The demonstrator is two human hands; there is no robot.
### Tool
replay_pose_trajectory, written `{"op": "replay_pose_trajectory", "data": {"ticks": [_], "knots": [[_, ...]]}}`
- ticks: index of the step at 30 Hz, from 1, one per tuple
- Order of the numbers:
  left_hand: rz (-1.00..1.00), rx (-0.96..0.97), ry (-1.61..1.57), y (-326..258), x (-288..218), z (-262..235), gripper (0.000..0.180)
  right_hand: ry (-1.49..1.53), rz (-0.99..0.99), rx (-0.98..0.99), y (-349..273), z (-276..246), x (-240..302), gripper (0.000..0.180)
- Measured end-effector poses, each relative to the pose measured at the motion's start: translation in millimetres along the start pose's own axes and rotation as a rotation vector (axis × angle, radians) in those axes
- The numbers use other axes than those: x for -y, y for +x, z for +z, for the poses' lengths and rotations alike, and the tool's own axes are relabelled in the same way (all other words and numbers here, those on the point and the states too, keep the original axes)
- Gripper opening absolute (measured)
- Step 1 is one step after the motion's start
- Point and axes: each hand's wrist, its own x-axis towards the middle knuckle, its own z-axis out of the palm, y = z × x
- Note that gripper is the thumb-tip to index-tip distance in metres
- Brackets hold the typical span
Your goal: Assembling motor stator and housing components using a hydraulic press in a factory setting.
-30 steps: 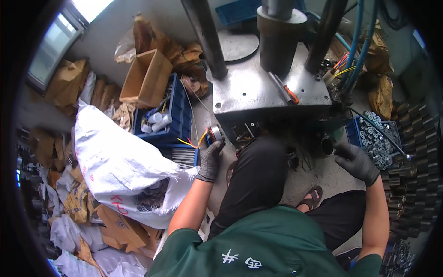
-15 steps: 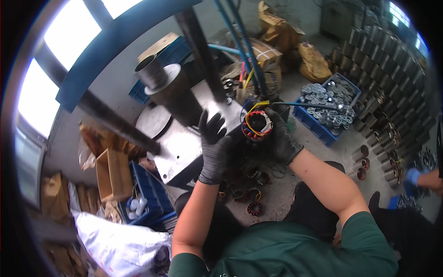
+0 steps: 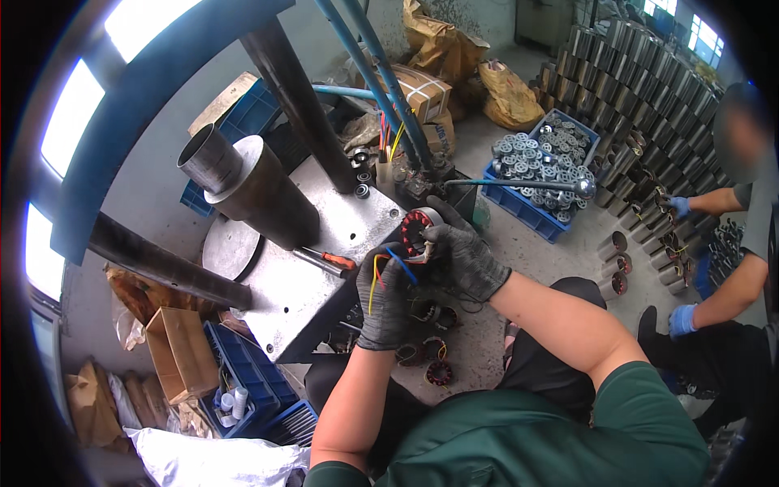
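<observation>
A motor stator [image 3: 415,226] with dark red windings and a metal ring is held up in front of me, tipped so its open end faces left. My right hand [image 3: 471,258], in a dark grey glove, grips it from the right. Loose blue, red and yellow lead wires [image 3: 375,280] come off the stator across my gloved left hand [image 3: 383,307]. That hand is closed around the wires, close to the stator's lower side; its fingertips are partly hidden. Below my hands, several more stators [image 3: 438,372] lie on the floor.
A steel press table [image 3: 324,300] stands at left, bearing a thick cylinder [image 3: 272,199] and an orange-handled screwdriver [image 3: 337,260]. A lever bar [image 3: 519,184] reaches right over a blue crate [image 3: 523,215] of metal discs. Metal tubes [image 3: 641,89] are stacked far right, near a co-worker's blue gloves [image 3: 682,320].
The stator has been tipped and its wires now hang toward the left. My left hand, open before, has closed on the wires. The view has shifted, showing more of the co-worker.
</observation>
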Motion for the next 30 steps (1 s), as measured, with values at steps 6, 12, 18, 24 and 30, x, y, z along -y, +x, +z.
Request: {"op": "replay_pose_trajectory", "data": {"ticks": [6,12,18,24,30], "knots": [[0.181,0.13,0.274,0,-6,0,0.021,0.049,0.048,-0.034,0,4,2,0.072],[0.429,0.126,0.492,3,7,3,0.033,-0.075,0.064,0.003,-9,-1,-10,0.055],[0.818,0.106,0.973,6,-1,0,0.036,0.0,0.1,0.015,-18,7,-6,0.05],[1.036,0.052,0.969,-3,-3,3,0.038,0.227,0.098,0.168,-8,-1,-6,0.042],[1.355,0.404,0.981,-30,-14,6,0.057,0.401,0.161,0.314,-15,3,8,0.056]]}}
